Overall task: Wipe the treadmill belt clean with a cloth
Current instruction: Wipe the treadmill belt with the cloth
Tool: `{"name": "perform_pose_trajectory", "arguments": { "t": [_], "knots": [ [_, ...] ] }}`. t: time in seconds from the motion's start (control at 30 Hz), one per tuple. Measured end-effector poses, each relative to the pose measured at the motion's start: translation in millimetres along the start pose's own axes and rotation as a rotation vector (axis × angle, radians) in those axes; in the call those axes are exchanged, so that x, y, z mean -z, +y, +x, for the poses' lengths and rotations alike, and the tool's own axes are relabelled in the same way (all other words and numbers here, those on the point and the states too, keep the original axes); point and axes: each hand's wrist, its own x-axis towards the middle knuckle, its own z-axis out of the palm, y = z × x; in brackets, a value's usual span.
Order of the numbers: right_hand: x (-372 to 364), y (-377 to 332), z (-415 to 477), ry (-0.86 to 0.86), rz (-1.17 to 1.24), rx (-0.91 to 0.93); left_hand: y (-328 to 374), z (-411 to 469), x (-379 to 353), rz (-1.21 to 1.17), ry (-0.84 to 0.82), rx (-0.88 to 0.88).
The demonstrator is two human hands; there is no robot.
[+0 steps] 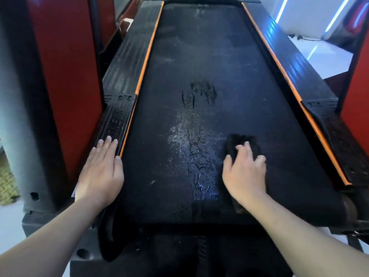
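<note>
The black treadmill belt (199, 62) runs away from me between two orange edge strips. A wet, glistening patch (196, 148) spreads down its middle, with a darker smear (201, 92) farther up. My right hand (244, 170) presses flat on a dark folded cloth (242, 141) lying on the belt just right of the wet patch; part of the cloth also shows under my wrist. My left hand (101, 168) rests palm down, fingers spread, on the left side rail (116, 120) and holds nothing.
Red and black uprights (65, 76) stand close on the left, another red panel (355, 92) on the right. The right side rail (337, 132) is dusty. The belt's near end drops off below my wrists. White floor with blue light reflections lies at the far right.
</note>
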Motion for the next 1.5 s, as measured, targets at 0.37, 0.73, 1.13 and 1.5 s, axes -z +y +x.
{"name": "perform_pose_trajectory", "arguments": {
  "t": [0.37,0.73,1.13,1.5],
  "knots": [
    [-18.9,-139.5,-37.5,-0.243,0.037,0.344,-0.1,-2.9,8.4,-0.138,0.018,-0.013],
    [-24.1,-194.4,-47.4,-0.366,0.341,0.322,2.4,-3.4,10.0,-0.362,0.120,0.098],
    [-42.6,-207.6,-55.2,-0.217,0.270,0.514,0.1,-3.7,7.3,-0.343,0.141,0.154],
    [-19.5,-125.0,-37.4,-0.153,0.114,0.531,1.3,-3.1,6.5,-0.286,0.138,0.162]
  ]
}}
